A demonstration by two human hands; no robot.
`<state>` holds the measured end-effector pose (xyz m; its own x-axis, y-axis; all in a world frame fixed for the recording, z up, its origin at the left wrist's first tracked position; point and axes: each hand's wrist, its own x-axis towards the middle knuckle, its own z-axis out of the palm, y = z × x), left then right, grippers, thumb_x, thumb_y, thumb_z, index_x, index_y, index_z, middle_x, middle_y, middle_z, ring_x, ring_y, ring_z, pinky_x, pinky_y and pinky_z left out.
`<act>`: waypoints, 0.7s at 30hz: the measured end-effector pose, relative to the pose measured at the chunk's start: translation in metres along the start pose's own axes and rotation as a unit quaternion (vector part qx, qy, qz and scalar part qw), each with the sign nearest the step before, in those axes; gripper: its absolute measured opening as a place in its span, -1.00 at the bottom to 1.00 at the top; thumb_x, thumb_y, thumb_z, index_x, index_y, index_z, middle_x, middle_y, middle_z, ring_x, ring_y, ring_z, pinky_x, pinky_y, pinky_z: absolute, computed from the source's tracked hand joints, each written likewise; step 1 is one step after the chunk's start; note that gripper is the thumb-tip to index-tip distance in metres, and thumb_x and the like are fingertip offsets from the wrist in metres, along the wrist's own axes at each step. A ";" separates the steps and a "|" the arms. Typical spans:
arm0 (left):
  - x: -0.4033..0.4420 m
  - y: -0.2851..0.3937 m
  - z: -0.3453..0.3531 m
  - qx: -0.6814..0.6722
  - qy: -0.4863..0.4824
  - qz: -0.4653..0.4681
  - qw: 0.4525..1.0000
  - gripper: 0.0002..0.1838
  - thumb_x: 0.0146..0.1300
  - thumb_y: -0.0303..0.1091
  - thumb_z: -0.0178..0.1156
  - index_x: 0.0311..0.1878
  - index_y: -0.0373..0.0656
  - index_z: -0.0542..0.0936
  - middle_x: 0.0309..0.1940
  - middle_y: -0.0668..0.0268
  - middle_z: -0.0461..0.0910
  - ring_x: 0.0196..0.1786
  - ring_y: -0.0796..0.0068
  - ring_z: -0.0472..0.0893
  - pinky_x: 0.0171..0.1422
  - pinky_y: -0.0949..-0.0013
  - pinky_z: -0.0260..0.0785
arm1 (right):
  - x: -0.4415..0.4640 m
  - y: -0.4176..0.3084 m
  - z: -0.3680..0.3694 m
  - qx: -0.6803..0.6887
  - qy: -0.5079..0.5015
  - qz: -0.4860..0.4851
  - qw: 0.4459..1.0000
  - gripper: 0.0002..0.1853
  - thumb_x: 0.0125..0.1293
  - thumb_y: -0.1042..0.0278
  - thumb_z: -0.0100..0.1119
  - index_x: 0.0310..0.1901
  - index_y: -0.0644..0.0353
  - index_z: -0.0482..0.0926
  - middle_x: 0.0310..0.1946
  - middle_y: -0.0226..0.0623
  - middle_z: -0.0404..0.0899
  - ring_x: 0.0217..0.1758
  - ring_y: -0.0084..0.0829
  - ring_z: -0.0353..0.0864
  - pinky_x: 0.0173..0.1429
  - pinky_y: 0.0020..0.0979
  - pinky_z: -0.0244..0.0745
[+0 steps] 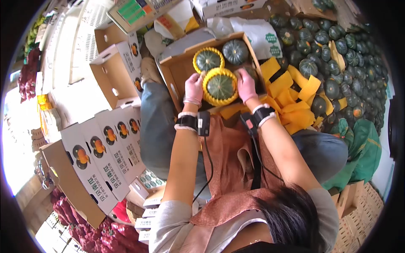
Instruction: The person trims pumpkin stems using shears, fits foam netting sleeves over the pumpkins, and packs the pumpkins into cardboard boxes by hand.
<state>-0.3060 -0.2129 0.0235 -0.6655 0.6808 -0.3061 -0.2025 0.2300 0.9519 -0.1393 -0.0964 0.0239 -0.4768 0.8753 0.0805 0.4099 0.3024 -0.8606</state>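
A green pumpkin in a yellow foam net (220, 87) is held between my two pink-gloved hands over the near part of an open cardboard box (172, 69). My left hand (194, 87) grips the net's left side, and my right hand (246, 85) grips its right side. Just behind it in the box sits another netted pumpkin (208, 60). A bare green pumpkin (235, 52) lies at the box's back right. One more dark pumpkin is partly hidden behind my right hand.
Yellow foam nets (291, 99) lie right of the box, beside a large pile of green pumpkins (337, 63). A scale (133, 14) stands behind. Printed cartons (101, 147) and open boxes (114, 76) are at the left. A green sack (358, 147) lies at the right.
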 end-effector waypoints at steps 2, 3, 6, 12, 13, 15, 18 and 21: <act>-0.011 0.028 0.005 0.327 0.102 0.118 0.932 -0.76 0.26 -0.25 0.20 -0.18 -0.24 0.48 -0.45 -0.02 0.57 -0.40 0.14 0.60 -0.27 0.29 0.42 | 0.001 -0.028 -0.011 -0.132 -0.067 0.091 0.985 -0.83 0.34 0.24 0.02 -0.14 0.10 0.38 -0.30 0.03 0.57 -0.27 0.11 0.54 -0.28 -0.02 0.42; -0.022 0.036 0.010 0.329 0.142 0.116 0.926 -0.76 0.28 -0.25 0.18 -0.17 -0.22 0.45 -0.47 0.01 0.57 -0.39 0.12 0.61 -0.26 0.26 0.43 | -0.001 -0.033 -0.013 -0.123 -0.002 0.069 0.990 -0.81 0.34 0.20 0.02 -0.14 0.09 0.35 -0.32 0.02 0.57 -0.28 0.11 0.54 -0.29 -0.02 0.42; -0.057 0.065 0.019 0.241 0.081 0.142 0.957 -0.73 0.31 -0.29 0.14 -0.02 -0.20 0.40 -0.37 0.07 0.57 -0.29 0.21 0.61 -0.20 0.34 0.44 | -0.012 -0.057 -0.024 -0.064 0.023 0.036 0.997 -0.83 0.31 0.26 0.03 -0.10 0.03 0.37 -0.30 -0.06 0.52 -0.25 0.05 0.53 -0.26 -0.08 0.46; -0.060 0.073 0.003 0.338 -0.144 0.160 0.916 -0.15 -0.11 -0.36 0.44 0.32 -0.09 0.30 0.16 -0.04 0.32 0.17 0.08 0.41 0.25 0.24 0.30 | -0.030 -0.089 -0.045 -0.142 -0.120 -0.038 0.982 -0.51 0.11 0.51 0.03 0.12 -0.12 0.40 -0.06 -0.08 0.36 -0.10 0.00 0.50 -0.05 -0.14 0.49; -0.058 0.083 0.001 0.319 -0.171 0.133 0.923 -0.12 -0.13 -0.33 0.46 0.33 -0.12 0.28 0.14 -0.02 0.35 0.18 0.10 0.40 0.27 0.25 0.27 | -0.025 -0.088 -0.045 -0.156 -0.162 -0.003 0.974 -0.37 0.06 0.54 0.04 0.22 -0.19 0.34 0.03 -0.03 0.31 -0.04 0.03 0.49 0.03 -0.14 0.48; -0.053 0.093 0.002 0.279 -0.204 0.068 0.936 0.00 -0.24 -0.37 0.53 0.35 -0.19 0.23 0.16 0.08 0.36 0.21 0.25 0.38 0.33 0.30 0.21 | -0.015 -0.092 -0.045 -0.160 -0.215 0.045 0.962 -0.32 0.04 0.55 0.04 0.26 -0.21 0.29 0.06 0.01 0.29 0.00 0.06 0.47 0.07 -0.15 0.47; -0.046 0.072 -0.002 0.222 -0.210 0.097 0.947 0.04 -0.28 -0.44 0.54 0.36 -0.22 0.22 0.16 0.15 0.36 0.22 0.33 0.37 0.34 0.33 0.19 | -0.005 -0.088 -0.040 -0.160 -0.258 0.080 0.949 -0.22 0.02 0.61 0.03 0.32 -0.23 0.20 0.13 0.07 0.24 0.11 0.06 0.43 0.17 -0.21 0.42; -0.040 0.065 -0.007 0.180 -0.236 0.074 0.952 0.06 -0.28 -0.55 0.51 0.38 -0.22 0.17 0.18 0.22 0.34 0.19 0.40 0.38 0.30 0.35 0.25 | -0.004 -0.083 -0.035 -0.127 -0.253 0.097 0.954 -0.21 -0.02 0.71 0.00 0.30 -0.19 0.24 0.06 0.03 0.29 0.15 0.01 0.37 0.26 -0.31 0.32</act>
<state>-0.2971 -0.2301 0.0981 -0.2540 0.9413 -0.2224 0.1851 0.2730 0.9441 -0.1444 -0.1118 0.1127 -0.6604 0.6500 -0.3760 0.6736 0.2915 -0.6792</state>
